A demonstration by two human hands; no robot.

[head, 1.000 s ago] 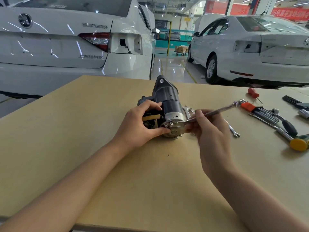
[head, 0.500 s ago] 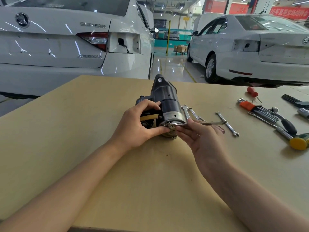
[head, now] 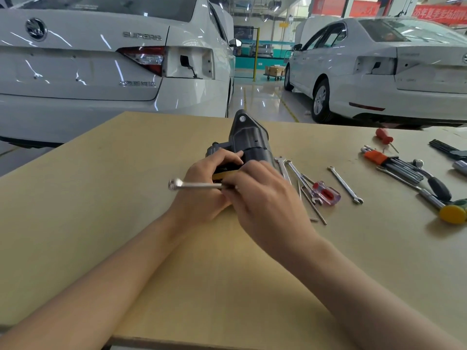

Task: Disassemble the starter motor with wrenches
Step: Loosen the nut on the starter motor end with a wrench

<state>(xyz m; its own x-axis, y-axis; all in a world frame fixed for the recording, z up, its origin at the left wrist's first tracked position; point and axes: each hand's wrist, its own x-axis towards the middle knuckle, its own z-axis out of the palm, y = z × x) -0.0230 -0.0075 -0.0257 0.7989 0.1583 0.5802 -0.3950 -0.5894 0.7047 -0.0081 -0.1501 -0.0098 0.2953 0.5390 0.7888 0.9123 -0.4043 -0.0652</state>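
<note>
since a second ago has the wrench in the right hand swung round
Yes. The wrench now sticks out left of the starter motor; earlier it pointed right, toward the loose tools.

**Bright, even workshop light; wide-angle bend at the edges**

Overhead ceiling lights (head: pixel 265 11) fill the hall brightly. They glare as streaks on the white car (head: pixel 83 72) and as patches on the glossy floor (head: pixel 262 102). Shadows on the table (head: pixel 101 198) are soft and short. Straight lines bow near the frame edges. The far background is slightly soft; the wrench (head: pixel 194 185) looks a little smeared.

Both hands together, left hand (head: pixel 199 190) under right hand (head: pixel 265 198), fingers curled.
</note>
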